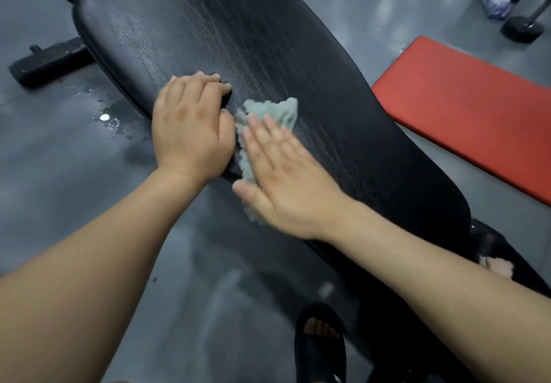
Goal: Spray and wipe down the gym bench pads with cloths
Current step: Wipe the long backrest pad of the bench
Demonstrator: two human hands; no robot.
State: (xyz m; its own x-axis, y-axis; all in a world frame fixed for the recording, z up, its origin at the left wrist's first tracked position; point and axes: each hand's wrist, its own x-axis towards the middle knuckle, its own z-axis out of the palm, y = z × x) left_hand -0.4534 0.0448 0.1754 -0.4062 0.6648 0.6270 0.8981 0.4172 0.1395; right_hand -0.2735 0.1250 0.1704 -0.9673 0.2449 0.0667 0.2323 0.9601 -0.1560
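Observation:
A long black gym bench pad (268, 39) runs from the upper left to the lower right, and its surface shines wet. My right hand (283, 171) lies flat with its fingers spread on a crumpled pale grey-green cloth (277, 111), pressing it onto the middle of the pad. My left hand (190, 123) rests on the pad's left edge just beside the cloth. Its fingers curl over a dark lump that I cannot make out against the black pad.
A red pad (465, 108) lies on the grey floor to the right. Left of the bench are a water puddle (104, 117) and the bench's black foot bar (47, 60). My foot in a black sandal (320, 341) stands below. A stand base (521, 28) and someone's legs are at the top right.

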